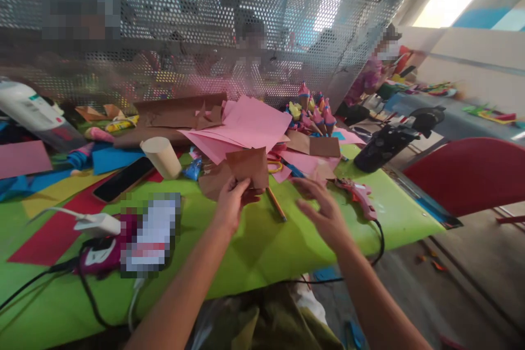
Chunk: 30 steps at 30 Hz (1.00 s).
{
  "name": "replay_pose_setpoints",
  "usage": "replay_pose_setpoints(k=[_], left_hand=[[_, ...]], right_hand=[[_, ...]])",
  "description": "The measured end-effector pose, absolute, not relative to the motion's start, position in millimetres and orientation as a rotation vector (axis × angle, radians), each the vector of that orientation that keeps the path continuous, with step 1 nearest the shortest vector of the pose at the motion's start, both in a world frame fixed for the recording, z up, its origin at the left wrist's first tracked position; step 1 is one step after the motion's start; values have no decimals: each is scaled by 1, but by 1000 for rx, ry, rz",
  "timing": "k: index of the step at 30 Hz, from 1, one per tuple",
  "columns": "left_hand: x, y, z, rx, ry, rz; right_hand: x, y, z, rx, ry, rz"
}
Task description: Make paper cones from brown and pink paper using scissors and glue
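Observation:
Pinched in my left hand [238, 199] is a small piece of brown paper [249, 167], held up over the green table. My right hand [322, 205] hovers to the right with fingers spread and nothing in it. Between the two hands a pencil [276, 205] lies on the table. A pink glue gun [361, 194] rests just right of my right hand, its black cord running off the table edge. Beyond the brown piece is a stack of pink paper sheets [254, 123]. Scissors with yellow handles [275, 167] show partly from under the papers.
A cardboard tube [161, 157], a dark phone [123, 179] and a plugged-in phone [151, 232] beside a power strip [102, 249] are at left. Paper cones [315, 112] stand at the back, a black bottle [381, 147] at right. A perforated metal panel [197, 27] rises behind.

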<state>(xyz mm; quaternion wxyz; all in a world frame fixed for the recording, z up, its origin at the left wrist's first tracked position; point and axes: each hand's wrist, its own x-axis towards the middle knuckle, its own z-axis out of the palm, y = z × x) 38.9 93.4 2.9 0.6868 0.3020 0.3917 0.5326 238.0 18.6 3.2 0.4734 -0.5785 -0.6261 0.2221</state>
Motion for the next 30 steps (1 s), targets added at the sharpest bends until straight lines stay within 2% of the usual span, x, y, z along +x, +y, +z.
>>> replay_pose_setpoints(k=[4, 18, 30], left_hand=[[47, 85, 2, 655, 805, 1144], [63, 71, 2, 558, 783, 1191], [67, 64, -3, 749, 882, 987]], right_hand=[[191, 38, -14, -1234, -1562, 849], [177, 51, -17, -1076, -1384, 975], [182, 51, -19, -1164, -1139, 985]])
